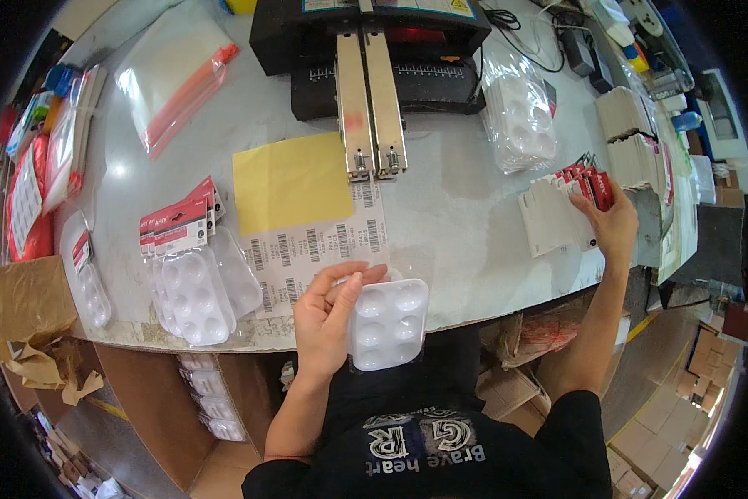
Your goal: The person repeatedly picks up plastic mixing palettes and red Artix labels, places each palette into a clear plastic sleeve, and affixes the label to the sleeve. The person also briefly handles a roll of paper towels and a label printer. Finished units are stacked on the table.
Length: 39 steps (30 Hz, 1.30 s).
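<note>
The table [457, 233] has its near edge bowing across the frame from lower left to mid right. A brown box [24, 295] abuts it at the left; packed palettes [193, 299] lie near that edge. The label sheet [324, 241] runs under yellow paper [291, 187] and on toward the black machine [312, 33], top centre. Grey tabletop shows between this sheet and the cards [544, 224]; above the cards lie bagged palettes [520, 125].

The left hand [328, 312], at centre, is closed on a white palette [395, 324], which sits to its lower right, over the near edge and in front of the black shirt [424, 449]. The right hand [611, 223], right of centre, has its fingers on the red ends of the fanned cards; whether they are pinched together I cannot tell.

The left fingers are partly hidden behind the thumb. The machine is cut off at the top, and the far-left goods blur into the dark rim.
</note>
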Motion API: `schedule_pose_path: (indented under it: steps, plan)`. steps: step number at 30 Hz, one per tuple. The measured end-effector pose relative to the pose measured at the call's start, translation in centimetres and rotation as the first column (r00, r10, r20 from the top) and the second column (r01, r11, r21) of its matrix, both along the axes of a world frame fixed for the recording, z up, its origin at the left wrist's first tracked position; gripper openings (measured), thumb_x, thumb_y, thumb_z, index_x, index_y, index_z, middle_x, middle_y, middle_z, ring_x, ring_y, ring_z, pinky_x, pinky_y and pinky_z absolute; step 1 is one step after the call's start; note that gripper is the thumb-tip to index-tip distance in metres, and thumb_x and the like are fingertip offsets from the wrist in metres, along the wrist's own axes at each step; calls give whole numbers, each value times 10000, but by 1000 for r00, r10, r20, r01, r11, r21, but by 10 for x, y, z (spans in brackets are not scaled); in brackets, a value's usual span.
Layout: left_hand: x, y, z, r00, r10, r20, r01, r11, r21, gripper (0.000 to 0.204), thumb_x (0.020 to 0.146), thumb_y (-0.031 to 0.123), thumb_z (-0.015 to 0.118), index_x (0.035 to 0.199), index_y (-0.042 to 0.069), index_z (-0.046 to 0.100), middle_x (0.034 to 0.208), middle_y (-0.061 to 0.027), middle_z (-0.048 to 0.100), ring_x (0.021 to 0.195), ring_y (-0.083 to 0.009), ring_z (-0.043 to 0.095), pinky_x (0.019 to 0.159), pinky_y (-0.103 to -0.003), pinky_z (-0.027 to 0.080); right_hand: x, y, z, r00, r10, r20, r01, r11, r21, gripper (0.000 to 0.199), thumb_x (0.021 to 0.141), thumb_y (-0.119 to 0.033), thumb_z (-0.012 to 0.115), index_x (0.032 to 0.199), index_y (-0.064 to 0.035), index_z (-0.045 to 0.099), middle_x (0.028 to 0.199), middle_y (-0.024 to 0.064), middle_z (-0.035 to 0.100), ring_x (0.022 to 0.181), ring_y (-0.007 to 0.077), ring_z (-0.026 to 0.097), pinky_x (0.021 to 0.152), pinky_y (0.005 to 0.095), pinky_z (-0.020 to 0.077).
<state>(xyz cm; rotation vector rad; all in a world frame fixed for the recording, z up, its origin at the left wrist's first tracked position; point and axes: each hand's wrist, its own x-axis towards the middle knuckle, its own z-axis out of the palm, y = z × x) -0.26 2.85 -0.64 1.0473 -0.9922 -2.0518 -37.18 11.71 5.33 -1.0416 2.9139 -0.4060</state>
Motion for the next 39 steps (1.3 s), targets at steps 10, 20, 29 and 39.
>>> schedule_pose_path:
  steps: [10, 20, 29, 39]
  plan:
    - [2, 17, 31, 975, -138, 174, 173, 963, -207, 190, 960, 101, 498, 1019, -45, 605, 986, -113, 696, 931, -124, 633, 844, -241, 479, 161, -56, 32, 435, 712, 551, -600, 685, -413, 318, 702, -178, 794, 938, -26, 646, 719, 126, 650, 586, 203, 613, 570, 278, 476]
    - [6, 14, 24, 935, -24, 355, 162, 917, -364, 135, 926, 129, 575, 957, 12, 636, 700, -70, 652, 540, -71, 530, 505, -220, 426, 178, -74, 20, 360, 746, 559, -743, 592, -312, 315, 699, -196, 801, 853, -19, 592, 666, 134, 605, 555, 297, 563, 531, 292, 449]
    - [12, 8, 25, 913, 104, 396, 70, 914, -400, 143, 916, 107, 586, 946, -16, 651, 717, -22, 635, 618, -55, 514, 562, -204, 416, 162, -68, 9, 425, 732, 533, -670, 650, -359, 282, 713, -171, 790, 884, -19, 624, 712, 78, 630, 616, 194, 604, 550, 282, 447]
    - [11, 3, 6, 911, 306, 277, -216, 926, -310, 208, 927, 112, 574, 1009, -64, 651, 835, -8, 644, 748, -49, 519, 680, -186, 420, 159, -29, -31, 124, 448, 885, -205, 884, -419, 131, 846, -64, 660, 902, 50, 693, 749, 85, 665, 629, 109, 606, 572, 239, 474]
